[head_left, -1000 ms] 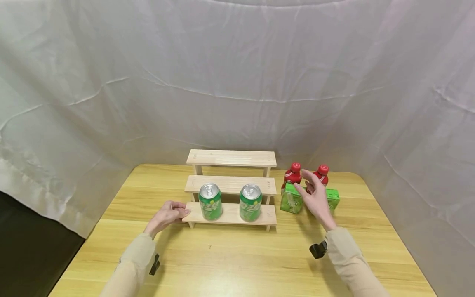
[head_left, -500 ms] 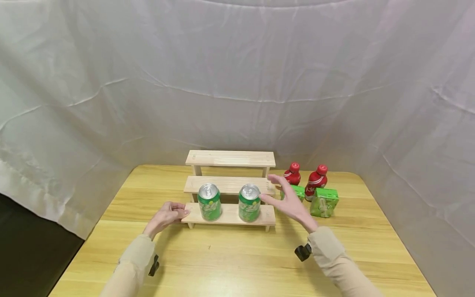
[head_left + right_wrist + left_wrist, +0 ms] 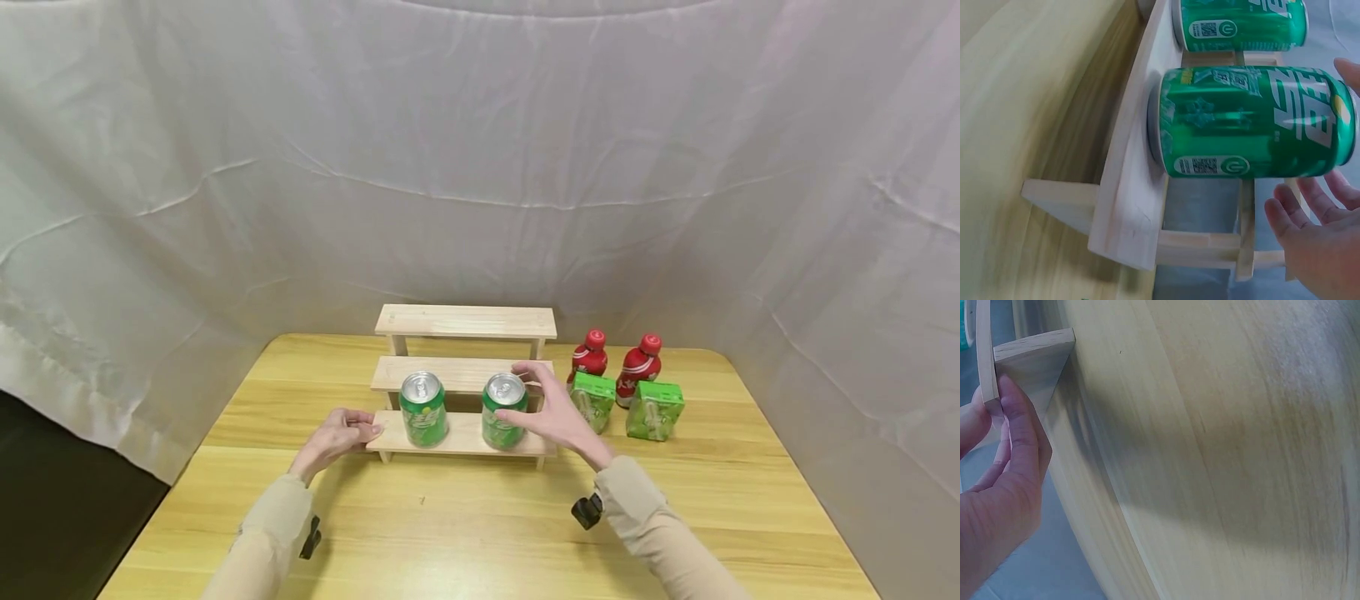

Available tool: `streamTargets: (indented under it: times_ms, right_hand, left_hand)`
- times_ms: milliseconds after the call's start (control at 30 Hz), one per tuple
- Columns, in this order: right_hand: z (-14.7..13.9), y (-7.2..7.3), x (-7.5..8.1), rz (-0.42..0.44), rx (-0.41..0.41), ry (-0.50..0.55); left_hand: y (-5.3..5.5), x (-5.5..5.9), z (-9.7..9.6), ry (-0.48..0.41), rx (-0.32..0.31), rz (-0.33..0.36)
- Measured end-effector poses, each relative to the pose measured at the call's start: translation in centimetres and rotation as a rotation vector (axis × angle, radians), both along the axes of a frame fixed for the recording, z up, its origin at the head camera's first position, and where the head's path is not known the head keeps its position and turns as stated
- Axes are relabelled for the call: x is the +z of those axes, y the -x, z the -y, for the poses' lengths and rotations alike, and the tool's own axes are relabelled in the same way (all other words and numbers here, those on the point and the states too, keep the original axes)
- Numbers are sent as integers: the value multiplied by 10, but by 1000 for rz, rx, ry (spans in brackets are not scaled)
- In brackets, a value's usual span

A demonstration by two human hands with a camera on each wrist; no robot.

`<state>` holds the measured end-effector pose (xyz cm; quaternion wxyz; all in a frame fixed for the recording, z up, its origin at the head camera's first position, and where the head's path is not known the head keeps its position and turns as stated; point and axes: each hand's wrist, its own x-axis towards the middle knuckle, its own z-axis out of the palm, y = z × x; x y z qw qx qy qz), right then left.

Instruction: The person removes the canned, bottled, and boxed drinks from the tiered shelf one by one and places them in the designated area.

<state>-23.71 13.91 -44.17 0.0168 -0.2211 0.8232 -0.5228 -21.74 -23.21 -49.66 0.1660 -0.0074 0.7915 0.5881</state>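
Note:
A three-tier wooden display shelf stands on the table. My left hand pinches the left end of its lowest board, thumb above and fingers beneath, as the left wrist view also shows. On that board stand two green soda cans, the left can and the right can, both upright. My right hand is spread around the right can, thumb in front and fingers behind. In the right wrist view its fingers are loosely bent beside this can, with no firm grip to be seen.
To the shelf's right stand two red bottles, one behind a green drink carton, the other behind a second carton. A grey curtain hangs behind the wooden table.
My right hand has moved left from the cartons and bottles to the right can. The left hand has stayed at the shelf's end. The cans have not moved.

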Motion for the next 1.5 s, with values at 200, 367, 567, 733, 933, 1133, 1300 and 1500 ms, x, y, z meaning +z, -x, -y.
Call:
streamTargets:
  times_ms: [200, 367, 567, 733, 933, 1133, 1300, 1500]
  right_hand:
    - [5, 1, -4, 13, -17, -3]
    - [9, 0, -4, 4, -31, -19]
    - [11, -1, -4, -10, -53, 8]
    - [12, -2, -4, -23, -46, 60]
    - [10, -5, -4, -29, -65, 73]
    - [2, -11, 1, -62, -83, 75]
    - [-12, -15, 2, -98, -83, 67]
    - [-32, -19, 1, -140, -98, 51]
  left_hand:
    - [0, 0, 0, 7, -2, -3]
    - [0, 1, -1, 5, 6, 2]
    - [0, 1, 0, 12, 9, -2]
    - [0, 1, 0, 22, 12, 2]
    - [-1, 3, 0, 18, 6, 0]
    - [-2, 3, -1, 18, 15, 4]
    - [-1, 1, -3, 18, 32, 12]
    - [-1, 1, -2, 13, 23, 8]
